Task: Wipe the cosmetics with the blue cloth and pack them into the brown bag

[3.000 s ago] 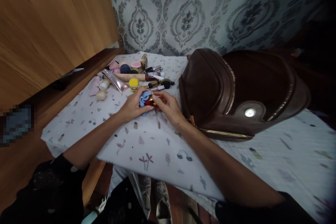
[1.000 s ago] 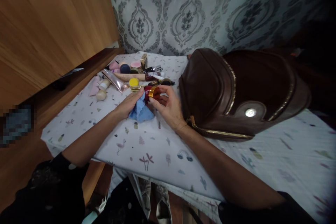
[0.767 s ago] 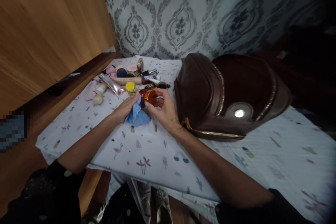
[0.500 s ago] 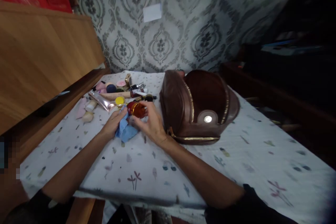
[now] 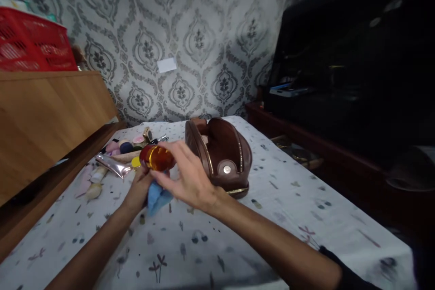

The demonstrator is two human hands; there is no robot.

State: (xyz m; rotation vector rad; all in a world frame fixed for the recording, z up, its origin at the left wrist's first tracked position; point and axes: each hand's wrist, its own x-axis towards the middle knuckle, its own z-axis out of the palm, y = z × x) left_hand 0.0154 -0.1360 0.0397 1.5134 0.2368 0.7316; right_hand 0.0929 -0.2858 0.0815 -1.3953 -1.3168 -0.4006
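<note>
My right hand [image 5: 188, 176] grips a small amber bottle with a red cap [image 5: 157, 157], raised a little above the table. My left hand [image 5: 139, 187] sits just below it, closed on a crumpled blue cloth [image 5: 157, 198] that touches the bottle's underside. A brown leather bag [image 5: 220, 156] with gold zips stands right of my hands, its top open.
Several cosmetics [image 5: 117, 158] lie scattered at the far left of the patterned tablecloth [image 5: 278, 208]. A wooden cabinet [image 5: 44, 113] with a red crate [image 5: 32, 47] on top stands to the left. Dark furniture [image 5: 346, 90] lines the right side.
The camera has tilted up, showing more wall and room. My right hand has lifted the bottle higher off the table; my left hand stays under it with the cloth.
</note>
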